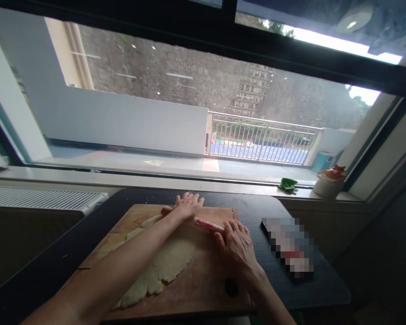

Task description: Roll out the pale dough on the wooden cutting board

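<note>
A sheet of flattened dough (pixel 174 257) with a ragged edge lies on a wooden cutting board (pixel 209 289), partly hidden by my left forearm. Across the far part of the board runs a rolling pin (pixel 205 223) with a red and white pattern in its middle. My left hand (pixel 189 206) rests over its left part, palm down, with the fingers bent forward across it. On the right end, my right hand (pixel 237 239) curls its fingers over the pin. Both hands press on the pin from above.
The board lies on a dark table (pixel 274 207). To its right is a pixelated flat object (pixel 287 248). On the windowsill stand a green crumpled item (pixel 288 185) and a white pot (pixel 328 185) with an orange top. A radiator (pixel 43 198) is at the left.
</note>
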`<state>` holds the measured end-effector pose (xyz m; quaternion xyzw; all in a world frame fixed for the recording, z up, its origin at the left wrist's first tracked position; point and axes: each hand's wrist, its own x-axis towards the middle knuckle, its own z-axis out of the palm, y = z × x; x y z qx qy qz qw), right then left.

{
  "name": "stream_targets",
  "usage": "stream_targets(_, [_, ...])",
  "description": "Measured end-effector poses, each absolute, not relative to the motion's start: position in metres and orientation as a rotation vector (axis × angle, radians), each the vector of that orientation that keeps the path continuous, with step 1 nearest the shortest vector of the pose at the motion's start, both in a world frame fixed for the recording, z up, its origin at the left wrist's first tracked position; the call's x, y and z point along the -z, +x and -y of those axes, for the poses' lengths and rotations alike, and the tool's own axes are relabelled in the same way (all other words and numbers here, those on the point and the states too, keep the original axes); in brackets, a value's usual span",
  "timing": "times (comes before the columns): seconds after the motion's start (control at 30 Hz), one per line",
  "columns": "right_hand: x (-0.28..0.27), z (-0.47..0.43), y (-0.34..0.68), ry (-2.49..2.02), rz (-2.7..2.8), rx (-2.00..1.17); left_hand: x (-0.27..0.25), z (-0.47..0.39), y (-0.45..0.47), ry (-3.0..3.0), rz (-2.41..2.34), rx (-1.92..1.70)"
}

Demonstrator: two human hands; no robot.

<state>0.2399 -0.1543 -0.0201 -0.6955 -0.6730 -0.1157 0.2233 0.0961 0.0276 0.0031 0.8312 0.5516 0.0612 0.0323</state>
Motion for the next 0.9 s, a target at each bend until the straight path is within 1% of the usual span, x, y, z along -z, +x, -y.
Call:
stream_targets(0.17, [0.023,0.172,0.228,-1.893,1.852,0.353,0.000,0.010,0.073,2.661,-1.602,-0.127])
stream_targets(0.33, [0.020,0.176,0.224,-1.857,1.877,0.318,0.005,0.032,0.071,2.723,-1.581,-0.222])
stream_targets(0.47, [0.017,0.162,0.232,-1.896,1.878,0.337,0.003,0.019,0.087,2.612,-1.633,-0.245])
stream_targets(0.7, [0.009,0.136,0.247,-1.970,1.889,0.259,0.000,-0.029,0.117,2.602,-1.617,-0.309])
stream_targets(0.9, [0.012,0.141,0.243,-1.985,1.894,0.267,0.000,-0.027,0.116,2.572,-1.616,-0.254])
